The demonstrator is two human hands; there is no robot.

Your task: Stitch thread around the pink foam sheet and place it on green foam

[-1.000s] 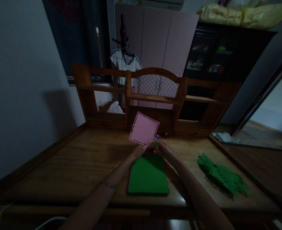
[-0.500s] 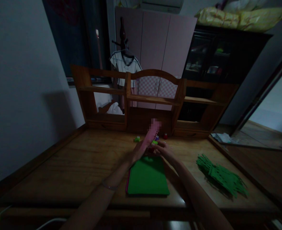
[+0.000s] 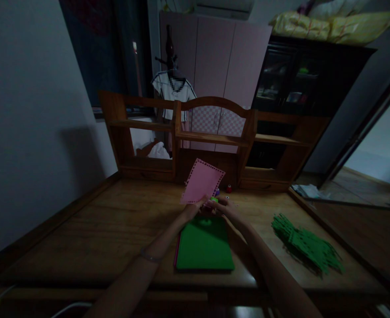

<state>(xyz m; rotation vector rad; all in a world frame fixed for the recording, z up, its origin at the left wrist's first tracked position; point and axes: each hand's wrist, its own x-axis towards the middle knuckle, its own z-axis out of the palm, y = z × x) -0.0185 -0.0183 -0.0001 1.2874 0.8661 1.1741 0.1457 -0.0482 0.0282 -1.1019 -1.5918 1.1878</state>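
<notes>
A pink sheet (image 3: 202,182) with small cutouts along its edges stands tilted up from my left hand (image 3: 195,209), whose fingers pinch its lower part. My right hand (image 3: 226,208) is closed around a small craft punch with a lime-green top (image 3: 214,200), at the sheet's lower right corner. Fingers partly cover the punch's body. Just below both hands lies a stack of green sheets (image 3: 205,247) with a pink edge showing at its left side. Behind the hands stand a purple punch (image 3: 217,192), partly covered, and a red punch (image 3: 229,189).
A loose pile of green sheets with cut-out edges (image 3: 305,243) lies to the right on the wooden desk (image 3: 115,225). A wooden shelf unit (image 3: 214,138) rises along the desk's back edge. Tiny pale scraps lie near my right hand.
The pink sheet has turned from nearly edge-on to facing me, swinging left, and now hides the lime-green punch behind it. My left hand has shifted slightly; my right hand stays at the punch.
</notes>
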